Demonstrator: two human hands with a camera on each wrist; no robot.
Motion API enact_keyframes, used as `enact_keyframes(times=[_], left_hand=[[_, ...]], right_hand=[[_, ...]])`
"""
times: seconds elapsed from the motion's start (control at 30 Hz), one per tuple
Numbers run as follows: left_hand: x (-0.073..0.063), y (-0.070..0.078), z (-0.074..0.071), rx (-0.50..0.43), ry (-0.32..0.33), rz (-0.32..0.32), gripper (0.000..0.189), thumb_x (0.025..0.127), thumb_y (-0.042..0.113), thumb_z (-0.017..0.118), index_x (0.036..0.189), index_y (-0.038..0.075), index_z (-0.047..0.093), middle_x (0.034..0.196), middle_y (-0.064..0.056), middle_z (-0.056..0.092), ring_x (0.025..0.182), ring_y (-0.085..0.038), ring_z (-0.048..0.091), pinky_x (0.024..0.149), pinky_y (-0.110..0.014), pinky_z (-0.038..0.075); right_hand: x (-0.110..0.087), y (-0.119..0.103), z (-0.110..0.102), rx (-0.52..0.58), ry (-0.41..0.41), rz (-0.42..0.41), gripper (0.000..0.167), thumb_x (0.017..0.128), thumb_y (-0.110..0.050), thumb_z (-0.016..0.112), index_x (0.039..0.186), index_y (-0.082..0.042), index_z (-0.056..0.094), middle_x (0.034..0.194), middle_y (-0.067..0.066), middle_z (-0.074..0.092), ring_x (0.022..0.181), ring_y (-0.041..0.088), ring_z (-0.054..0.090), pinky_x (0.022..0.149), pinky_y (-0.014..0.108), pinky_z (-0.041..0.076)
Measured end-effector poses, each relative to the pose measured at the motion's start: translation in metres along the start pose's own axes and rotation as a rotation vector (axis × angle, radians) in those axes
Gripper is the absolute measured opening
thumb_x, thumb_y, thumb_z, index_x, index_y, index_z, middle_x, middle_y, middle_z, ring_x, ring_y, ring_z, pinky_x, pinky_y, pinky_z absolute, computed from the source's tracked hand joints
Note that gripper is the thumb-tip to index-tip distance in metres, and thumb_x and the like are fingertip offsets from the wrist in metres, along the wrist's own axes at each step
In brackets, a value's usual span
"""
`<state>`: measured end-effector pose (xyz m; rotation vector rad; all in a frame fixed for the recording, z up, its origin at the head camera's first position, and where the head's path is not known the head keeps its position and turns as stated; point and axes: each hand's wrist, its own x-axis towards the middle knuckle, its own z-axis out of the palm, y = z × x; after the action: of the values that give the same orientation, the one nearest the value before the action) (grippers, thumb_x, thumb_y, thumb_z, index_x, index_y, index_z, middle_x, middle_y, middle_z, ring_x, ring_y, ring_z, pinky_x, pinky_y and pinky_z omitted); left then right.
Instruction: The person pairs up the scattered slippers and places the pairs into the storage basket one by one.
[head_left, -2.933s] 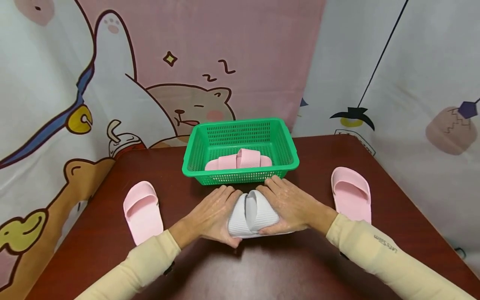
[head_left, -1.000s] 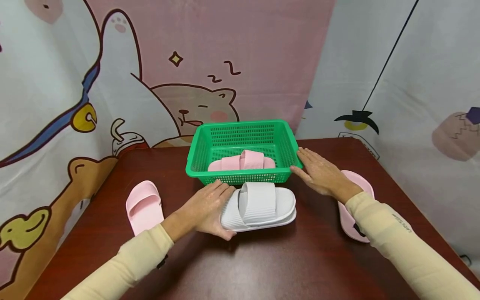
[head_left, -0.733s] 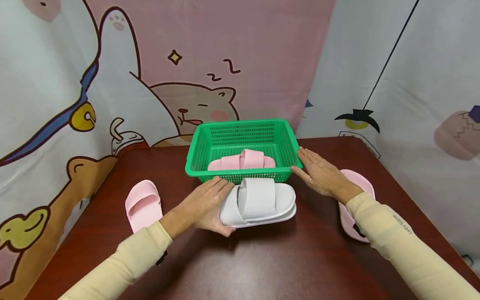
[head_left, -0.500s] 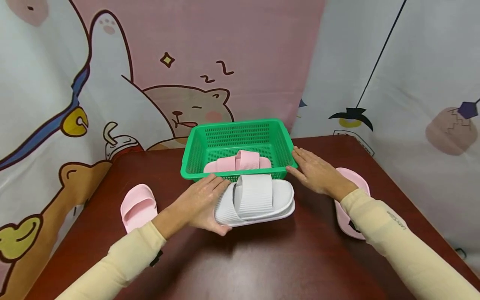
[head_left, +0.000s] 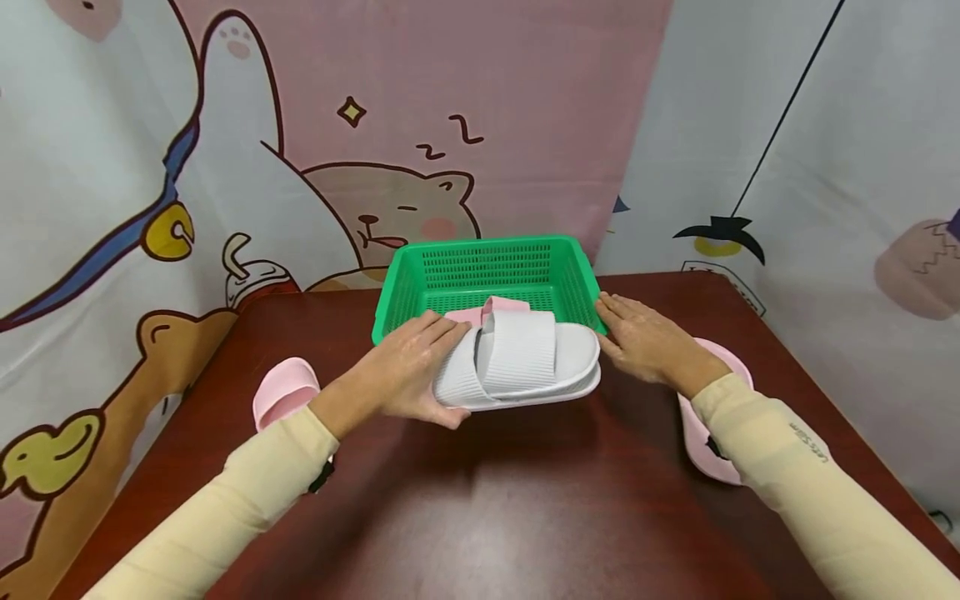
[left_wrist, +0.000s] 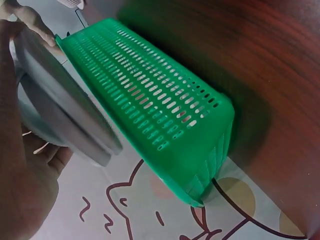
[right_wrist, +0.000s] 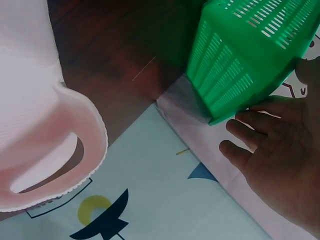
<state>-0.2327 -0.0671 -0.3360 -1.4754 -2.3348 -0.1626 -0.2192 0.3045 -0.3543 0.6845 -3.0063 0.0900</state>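
Observation:
My left hand [head_left: 408, 367] grips a pair of white slippers [head_left: 517, 354], nested together, by one end, thumb below and fingers over the top. The pair is raised off the table, lying sideways in front of the green plastic basket [head_left: 487, 254] and overlapping its front rim in the head view. In the left wrist view the slippers' soles [left_wrist: 65, 95] show beside the basket's perforated wall [left_wrist: 145, 85]. My right hand [head_left: 648, 342] rests at the basket's right rim, its fingers fairly straight; the right wrist view shows these fingers [right_wrist: 250, 132] along the rim. Pink slippers [head_left: 506, 304] inside the basket are mostly hidden.
On the dark red table [head_left: 480, 517], one pink slipper [head_left: 285, 387] lies at the left, partly behind my left sleeve. Another pink slipper [head_left: 705, 442] lies at the right, partly under my right forearm. A cartoon-printed curtain [head_left: 555, 117] stands behind and beside the table.
Both hands first held the white slippers; the right let go and moved to the basket's right rim. The left hand has since lifted the pair up toward the basket's front edge.

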Motion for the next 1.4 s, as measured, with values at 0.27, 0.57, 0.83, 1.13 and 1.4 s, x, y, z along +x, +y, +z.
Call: enact_keyframes(times=[0.27,0.57,0.83,1.13,1.4], left_hand=[[0.009,-0.013,-0.004,-0.036,0.055,0.004,0.101,0.069,0.064,0.075,0.139,-0.005,0.053,0.125,-0.014,0.064,0.115,-0.027,0.055,0.094,-0.041,0.048],[0.019,-0.034,0.002,-0.032,0.094,-0.008,0.103,0.069,0.062,0.078,0.139,-0.009,0.052,0.127,-0.02,0.063,0.117,-0.032,0.055,0.103,-0.042,0.043],[0.026,-0.054,0.011,-0.016,0.078,-0.077,0.102,0.072,0.062,0.075,0.142,-0.008,0.049,0.133,-0.02,0.06,0.116,-0.033,0.053,0.102,-0.041,0.043],[0.031,-0.072,0.018,-0.077,0.021,-0.227,0.101,0.074,0.055,0.08,0.149,-0.001,0.041,0.143,-0.017,0.053,0.124,-0.034,0.048,0.105,-0.044,0.041],[0.04,-0.079,0.026,-0.113,-0.028,-0.311,0.102,0.073,0.05,0.084,0.151,0.002,0.039,0.145,-0.013,0.051,0.129,-0.032,0.044,0.108,-0.043,0.038]], right_hand=[[-0.002,0.003,0.0,-0.001,-0.003,0.001,0.064,0.105,-0.031,0.047,0.148,0.015,0.036,0.155,0.032,0.034,0.145,0.048,0.026,0.117,0.055,0.02],[-0.002,0.003,-0.002,0.021,0.002,0.021,0.069,0.107,-0.04,0.046,0.15,0.012,0.036,0.156,0.03,0.033,0.145,0.046,0.026,0.117,0.056,0.022],[-0.003,0.002,0.0,0.039,-0.005,0.044,0.07,0.107,-0.044,0.044,0.151,0.01,0.036,0.157,0.029,0.032,0.146,0.045,0.026,0.116,0.059,0.019],[-0.002,0.001,0.001,0.073,-0.007,0.055,0.073,0.107,-0.046,0.044,0.152,0.01,0.035,0.158,0.028,0.03,0.147,0.043,0.024,0.117,0.058,0.018],[-0.001,0.001,-0.001,0.075,-0.001,0.055,0.073,0.107,-0.046,0.043,0.151,0.01,0.036,0.158,0.028,0.031,0.147,0.043,0.025,0.117,0.057,0.019]])
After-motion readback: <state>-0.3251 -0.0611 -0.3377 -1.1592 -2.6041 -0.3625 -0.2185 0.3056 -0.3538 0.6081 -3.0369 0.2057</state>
